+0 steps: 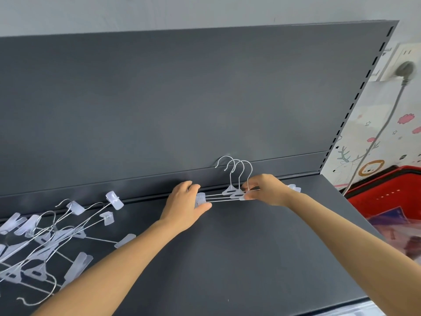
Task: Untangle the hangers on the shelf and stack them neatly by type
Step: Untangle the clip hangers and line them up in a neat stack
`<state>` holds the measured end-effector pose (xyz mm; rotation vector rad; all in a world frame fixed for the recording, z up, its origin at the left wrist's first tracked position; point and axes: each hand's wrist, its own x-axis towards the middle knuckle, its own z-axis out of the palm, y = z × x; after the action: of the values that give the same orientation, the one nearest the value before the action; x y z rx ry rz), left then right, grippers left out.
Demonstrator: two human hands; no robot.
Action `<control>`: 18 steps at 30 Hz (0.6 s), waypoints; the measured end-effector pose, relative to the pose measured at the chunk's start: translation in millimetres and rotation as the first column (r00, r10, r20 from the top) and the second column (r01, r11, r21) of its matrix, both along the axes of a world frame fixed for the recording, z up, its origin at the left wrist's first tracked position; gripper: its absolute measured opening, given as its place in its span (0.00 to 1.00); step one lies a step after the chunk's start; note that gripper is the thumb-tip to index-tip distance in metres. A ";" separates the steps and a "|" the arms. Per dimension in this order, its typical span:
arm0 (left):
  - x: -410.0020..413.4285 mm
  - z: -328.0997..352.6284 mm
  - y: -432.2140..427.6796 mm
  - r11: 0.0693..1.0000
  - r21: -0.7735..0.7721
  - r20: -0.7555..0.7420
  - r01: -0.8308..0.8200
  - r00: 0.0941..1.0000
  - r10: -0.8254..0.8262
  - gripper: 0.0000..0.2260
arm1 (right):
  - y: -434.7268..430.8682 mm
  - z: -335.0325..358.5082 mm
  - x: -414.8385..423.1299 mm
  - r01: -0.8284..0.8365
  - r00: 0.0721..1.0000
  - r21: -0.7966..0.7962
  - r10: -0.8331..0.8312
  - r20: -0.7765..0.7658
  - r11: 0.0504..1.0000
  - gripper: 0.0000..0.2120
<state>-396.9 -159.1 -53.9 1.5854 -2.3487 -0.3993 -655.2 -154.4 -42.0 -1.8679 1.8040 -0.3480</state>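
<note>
Tangled clip hangers (45, 242) wait far left on the shelf (250, 258); left hand (185, 205) pinches the stack's left clips (200, 199), right hand (266, 190) pinches the stacked clip hangers (227, 193) mid-bar, so square hooks before releasing.

— What stands behind it all?

— A tall dark grey metal back panel (182, 99), with a slotted upright (364, 92) running down its edge at two o'clock. Above, at twelve, a pale grey painted wall (159, 12).

— And off at three o'clock?

— A white wall socket (397, 62) with a grey plug (405, 68) in it, its grey cable (376, 142) trailing down over white wallpaper printed with pink clouds and a deer (391, 126). Below that, a red plastic basket (385, 197). The light is soft and even.
</note>
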 end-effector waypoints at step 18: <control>54.4 25.6 15.7 0.998 -0.026 0.130 0.063 0.990 -0.059 0.41 | 29.0 12.1 46.8 0.360 0.933 -0.293 -0.332 0.141 0.886 0.48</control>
<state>-342.4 -143.4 -28.4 1.5734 -2.4920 -0.2803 -608.4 -125.4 -29.8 -1.6841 2.1204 -0.8810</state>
